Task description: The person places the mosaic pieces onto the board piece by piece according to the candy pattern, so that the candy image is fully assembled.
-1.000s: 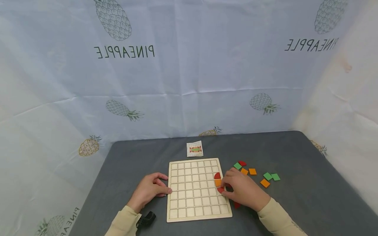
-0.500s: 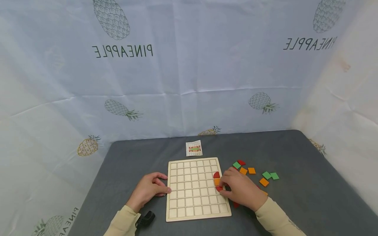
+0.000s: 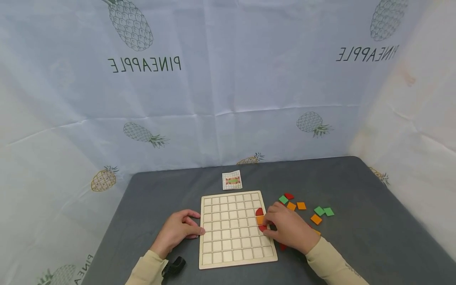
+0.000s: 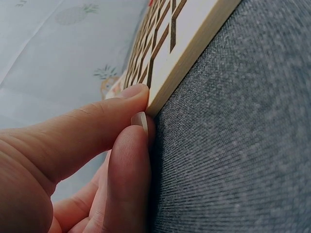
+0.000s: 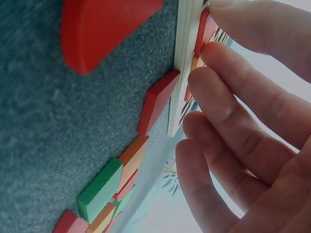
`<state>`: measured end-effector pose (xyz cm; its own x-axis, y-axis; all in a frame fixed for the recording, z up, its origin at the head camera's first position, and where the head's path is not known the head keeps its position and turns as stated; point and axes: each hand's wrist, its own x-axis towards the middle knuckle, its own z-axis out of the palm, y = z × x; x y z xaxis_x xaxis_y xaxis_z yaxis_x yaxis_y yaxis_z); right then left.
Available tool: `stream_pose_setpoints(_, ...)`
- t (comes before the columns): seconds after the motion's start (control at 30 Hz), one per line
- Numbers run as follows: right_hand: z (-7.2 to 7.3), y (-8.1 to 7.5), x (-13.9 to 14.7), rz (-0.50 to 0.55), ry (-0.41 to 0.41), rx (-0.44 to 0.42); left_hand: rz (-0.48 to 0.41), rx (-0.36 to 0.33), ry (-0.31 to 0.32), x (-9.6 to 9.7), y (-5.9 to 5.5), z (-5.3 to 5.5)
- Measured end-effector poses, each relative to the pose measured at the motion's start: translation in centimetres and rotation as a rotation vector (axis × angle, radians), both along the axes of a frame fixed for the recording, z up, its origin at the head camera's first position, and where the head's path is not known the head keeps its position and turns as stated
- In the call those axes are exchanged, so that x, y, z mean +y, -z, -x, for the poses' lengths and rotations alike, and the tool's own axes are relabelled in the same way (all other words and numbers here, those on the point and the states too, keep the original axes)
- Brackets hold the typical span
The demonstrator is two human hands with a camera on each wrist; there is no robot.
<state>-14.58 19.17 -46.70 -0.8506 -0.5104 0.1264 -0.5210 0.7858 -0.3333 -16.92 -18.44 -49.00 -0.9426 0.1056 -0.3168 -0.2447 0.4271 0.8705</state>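
Observation:
A pale wooden grid board lies on the dark cloth. My left hand grips its left edge, thumb on top and index fingertip against the side in the left wrist view. Over the right edge, my right hand pinches a red curved piece between thumb and index finger, down at the board's surface. That piece lies just below an orange square, with another red curved piece above the square. The other right fingers are loosely bent and partly hide the board's edge.
Right of the board lie loose green, orange and red pieces, some partly hidden by the right hand. A small printed pattern card lies behind the board. A patterned cloth hangs at the back.
The lower red piece has shifted slightly left against the orange square under my right fingers. An orange piece now shows beside the right wrist. My left hand stays at the board's edge.

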Motion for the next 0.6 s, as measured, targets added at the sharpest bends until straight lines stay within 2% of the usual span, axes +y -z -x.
stream_pose_setpoints(0.2,-0.14,0.06,0.03,0.007,0.001,0.009,-0.006,0.005,0.025,-0.13,-0.09,-0.15)
stream_pose_setpoints(0.37,-0.08,0.08,0.11,0.004,-0.003,0.018,-0.006,0.003,0.026,-0.11,-0.15,-0.10)
stream_pose_setpoints(0.6,0.36,-0.25,0.84,0.049,0.011,-0.006,-0.005,0.002,0.019,-0.14,-0.06,-0.08)
